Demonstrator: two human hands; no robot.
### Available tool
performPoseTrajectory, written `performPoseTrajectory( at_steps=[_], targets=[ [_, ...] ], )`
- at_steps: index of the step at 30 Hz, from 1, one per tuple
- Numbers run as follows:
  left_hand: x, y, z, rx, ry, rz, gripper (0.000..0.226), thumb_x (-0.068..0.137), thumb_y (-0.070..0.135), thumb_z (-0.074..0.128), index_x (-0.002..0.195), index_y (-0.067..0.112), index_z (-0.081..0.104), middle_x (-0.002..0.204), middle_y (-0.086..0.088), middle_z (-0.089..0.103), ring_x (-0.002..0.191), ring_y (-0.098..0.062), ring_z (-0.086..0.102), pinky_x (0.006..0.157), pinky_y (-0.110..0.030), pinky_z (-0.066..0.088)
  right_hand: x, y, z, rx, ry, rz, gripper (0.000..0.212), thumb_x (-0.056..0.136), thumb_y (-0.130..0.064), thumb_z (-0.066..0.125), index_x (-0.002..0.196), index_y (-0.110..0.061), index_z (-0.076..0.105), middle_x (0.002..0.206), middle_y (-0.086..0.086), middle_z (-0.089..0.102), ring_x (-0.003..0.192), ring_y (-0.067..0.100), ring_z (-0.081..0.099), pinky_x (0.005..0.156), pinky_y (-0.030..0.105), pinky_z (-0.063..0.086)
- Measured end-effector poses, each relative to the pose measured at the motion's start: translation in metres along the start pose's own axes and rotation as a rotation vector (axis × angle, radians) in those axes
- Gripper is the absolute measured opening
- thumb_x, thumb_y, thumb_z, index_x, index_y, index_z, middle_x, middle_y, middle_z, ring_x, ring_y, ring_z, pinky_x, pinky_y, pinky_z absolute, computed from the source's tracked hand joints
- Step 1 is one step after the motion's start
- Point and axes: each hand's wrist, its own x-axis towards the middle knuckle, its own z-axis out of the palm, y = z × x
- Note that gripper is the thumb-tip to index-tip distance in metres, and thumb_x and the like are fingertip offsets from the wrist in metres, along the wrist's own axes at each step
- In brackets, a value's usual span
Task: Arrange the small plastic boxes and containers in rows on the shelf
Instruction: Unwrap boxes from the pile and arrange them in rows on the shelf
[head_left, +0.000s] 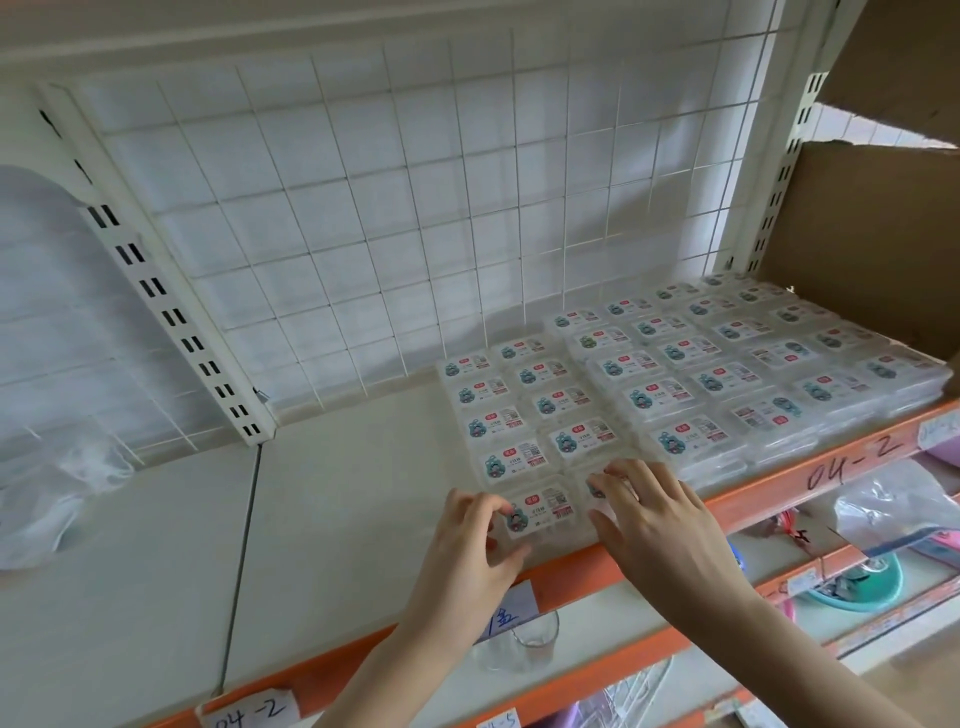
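shelf edge (810, 480) label reads "04-2"

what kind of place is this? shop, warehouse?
Likely a stockroom or shop storage: orange-edged shelf with handwritten location labels, rows of identical small plastic boxes, a wire grid back panel.

Clear glossy plastic boxes (540, 512) with printed paper labels, on a matt, smooth white shelf (337, 493). Behind the shelf, white-coated wire mesh (395, 218); along its front, an orange painted metal edge (769, 483) with a handwritten paper tag (249, 712). To its right, rough matt brown cardboard (872, 244); to its left, crinkled translucent plastic bag (57, 467).
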Motion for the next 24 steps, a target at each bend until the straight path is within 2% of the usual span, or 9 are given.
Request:
performPoseTrajectory(
  at_steps=[7,9,11,13,15,17,19,22,24],
  targets=[
    [0.001,-0.004,0.002,-0.021,-0.018,-0.027,0.031,0.08,0.025,0.073,0.105,0.021,0.056,0.104,0.01,0.043,0.088,-0.002,0.053,0.079,-0.012,0.045,0.002,-0.002,-0.002,0.037,0.0,0.04,0.018,0.077,-0.015,0.072,0.095,-0.013,0.068,0.096,0.003,0.062,0.088,0.027,0.06,0.068,0.037,0.055],
    [0.0,-0.006,0.0,-0.039,-0.009,-0.026,0.031,0.08,0.029,0.072,0.106,0.021,0.056,0.105,0.011,0.045,0.092,-0.001,0.052,0.081,-0.013,0.044,0.003,-0.004,-0.002,0.025,0.016,0.034,0.011,0.082,-0.017,0.064,0.092,-0.014,0.067,0.094,0.003,0.062,0.087,0.027,0.06,0.067,0.036,0.053],
    [-0.002,-0.007,-0.005,-0.035,0.016,-0.007,0.031,0.083,0.042,0.063,0.105,0.022,0.056,0.105,0.015,0.047,0.094,0.001,0.051,0.082,-0.014,0.044,0.008,-0.009,-0.004,0.044,0.006,0.022,0.022,0.086,-0.025,0.047,0.091,-0.017,0.067,0.094,0.001,0.062,0.087,0.026,0.06,0.068,0.035,0.051],
    [-0.006,-0.01,-0.012,-0.015,0.05,0.018,0.035,0.084,0.051,0.047,0.102,0.023,0.057,0.102,0.018,0.051,0.096,0.003,0.052,0.082,-0.016,0.044,0.014,-0.017,-0.006,0.093,-0.002,-0.01,0.028,0.086,-0.028,0.04,0.089,-0.019,0.067,0.091,-0.003,0.063,0.084,0.023,0.061,0.066,0.034,0.051],
    [-0.012,-0.017,-0.022,0.009,0.084,0.01,0.029,0.086,0.045,0.044,0.097,0.023,0.059,0.097,0.017,0.056,0.094,0.003,0.054,0.081,-0.02,0.046,0.022,-0.033,-0.007,0.14,-0.025,-0.054,0.023,0.085,-0.027,0.043,0.085,-0.021,0.066,0.087,-0.005,0.063,0.078,0.019,0.062,0.061,0.031,0.05],
    [-0.019,-0.027,-0.034,0.029,0.118,-0.019,0.018,0.087,0.033,0.048,0.094,0.022,0.061,0.094,0.017,0.06,0.09,0.002,0.057,0.08,-0.023,0.048,0.031,-0.052,-0.004,0.18,-0.049,-0.101,0.015,0.083,-0.025,0.05,0.082,-0.022,0.065,0.084,-0.007,0.062,0.074,0.017,0.062,0.057,0.027,0.047],
    [-0.027,-0.039,-0.05,0.039,0.149,-0.055,0.01,0.089,0.024,0.053,0.093,0.023,0.062,0.093,0.017,0.062,0.087,0.0,0.058,0.078,-0.025,0.049,0.043,-0.076,0.0,0.212,-0.077,-0.145,0.016,0.084,-0.026,0.048,0.082,-0.024,0.064,0.082,-0.008,0.061,0.071,0.016,0.061,0.053,0.025,0.043],
    [-0.044,-0.058,-0.078,0.074,0.2,-0.114,0.01,0.09,0.016,0.056,0.093,0.024,0.062,0.094,0.018,0.063,0.087,0.0,0.058,0.078,-0.023,0.048,0.06,-0.116,0.008,0.269,-0.113,-0.225,0.023,0.085,-0.029,0.042,0.082,-0.024,0.064,0.081,-0.007,0.061,0.069,0.017,0.061,0.053,0.027,0.045],
    [-0.057,-0.071,-0.099,0.099,0.228,-0.152,0.01,0.091,0.017,0.056,0.093,0.025,0.062,0.093,0.018,0.063,0.087,0.001,0.058,0.079,-0.021,0.048,0.071,-0.145,0.014,0.312,-0.148,-0.275,0.017,0.084,-0.027,0.047,0.083,-0.025,0.064,0.082,-0.008,0.062,0.07,0.018,0.062,0.053,0.03,0.048]
  ],
)
